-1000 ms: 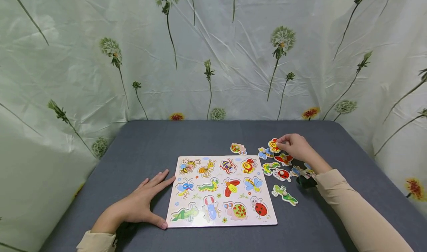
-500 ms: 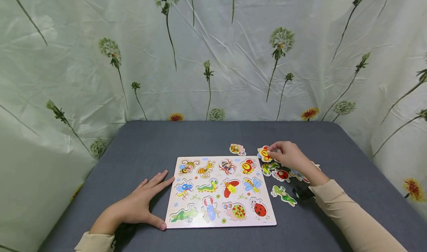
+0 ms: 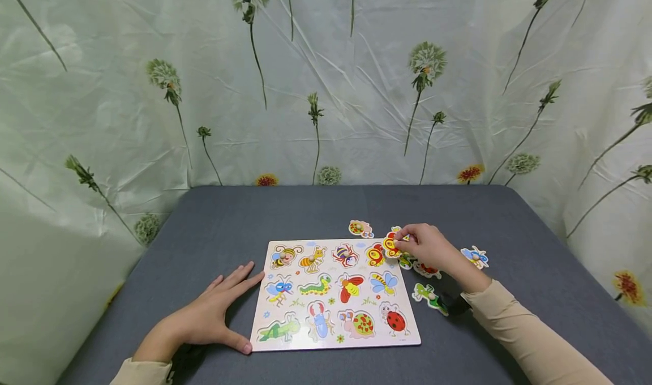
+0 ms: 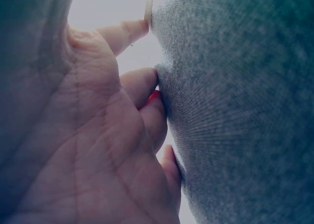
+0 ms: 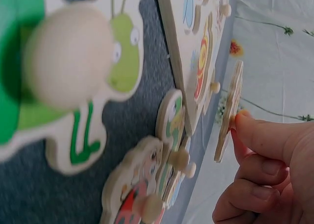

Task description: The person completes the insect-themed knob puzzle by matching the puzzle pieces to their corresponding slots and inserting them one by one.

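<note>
My right hand (image 3: 433,252) pinches a red-and-yellow butterfly puzzle piece (image 3: 391,245) between thumb and finger. It is raised over the upper right corner of the insect puzzle board (image 3: 392,343), overlapping the matching butterfly picture (image 3: 375,255). In the right wrist view the butterfly piece (image 5: 229,111) stands on edge at the fingertips, the other fingers curled below. My left hand (image 3: 204,320) lies spread on the table, thumb at the board's lower left corner and forefinger at its left edge. The left wrist view shows this palm (image 4: 103,136) beside the cloth.
Loose knobbed pieces lie right of the board: a grasshopper (image 3: 429,298), a ladybird (image 3: 427,269) partly under the right hand, and a blue-winged insect (image 3: 475,257). A snail piece (image 3: 360,229) lies behind the board. Dark grey cloth (image 3: 305,212) covers the table.
My right hand has carried the butterfly piece left and nearer, from the loose pieces to above the board's corner. The blue-winged piece at right has come into full view. My left hand stays put.
</note>
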`<action>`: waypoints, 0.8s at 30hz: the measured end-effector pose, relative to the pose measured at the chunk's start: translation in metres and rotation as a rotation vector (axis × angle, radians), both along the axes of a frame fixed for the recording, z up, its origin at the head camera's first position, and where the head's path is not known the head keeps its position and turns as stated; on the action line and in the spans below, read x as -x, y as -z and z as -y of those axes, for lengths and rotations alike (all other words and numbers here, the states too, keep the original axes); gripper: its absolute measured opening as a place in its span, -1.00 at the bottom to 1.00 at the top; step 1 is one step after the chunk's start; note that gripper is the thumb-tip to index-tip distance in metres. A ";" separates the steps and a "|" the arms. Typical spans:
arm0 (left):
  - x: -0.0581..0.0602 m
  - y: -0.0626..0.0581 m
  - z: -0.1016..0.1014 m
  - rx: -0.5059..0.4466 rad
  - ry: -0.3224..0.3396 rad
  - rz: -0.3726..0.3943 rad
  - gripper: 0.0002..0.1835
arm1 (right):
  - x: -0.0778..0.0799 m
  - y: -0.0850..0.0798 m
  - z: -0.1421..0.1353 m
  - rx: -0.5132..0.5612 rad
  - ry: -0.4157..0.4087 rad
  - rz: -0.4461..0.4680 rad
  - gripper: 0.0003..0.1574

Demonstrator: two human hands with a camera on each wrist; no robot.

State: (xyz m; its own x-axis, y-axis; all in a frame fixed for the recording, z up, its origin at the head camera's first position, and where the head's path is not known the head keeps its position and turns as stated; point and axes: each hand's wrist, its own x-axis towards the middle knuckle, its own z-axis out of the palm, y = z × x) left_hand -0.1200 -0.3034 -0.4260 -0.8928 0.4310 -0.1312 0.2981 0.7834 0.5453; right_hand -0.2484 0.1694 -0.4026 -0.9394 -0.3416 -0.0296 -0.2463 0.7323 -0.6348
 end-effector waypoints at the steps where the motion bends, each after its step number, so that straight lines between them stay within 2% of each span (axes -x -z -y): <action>1: 0.000 0.000 0.000 0.001 0.001 -0.002 0.47 | 0.000 0.001 0.001 -0.002 -0.002 -0.002 -0.79; 9: 0.000 0.000 -0.001 0.000 0.000 0.005 0.47 | -0.003 0.005 0.011 0.018 -0.031 0.003 -0.80; 14: 0.000 0.005 0.001 -0.009 -0.009 -0.006 0.47 | -0.004 0.008 0.016 0.010 -0.059 -0.005 -0.82; 24: 0.000 0.002 0.000 0.003 0.001 -0.005 0.47 | -0.004 0.013 0.028 -0.008 -0.077 -0.034 -0.84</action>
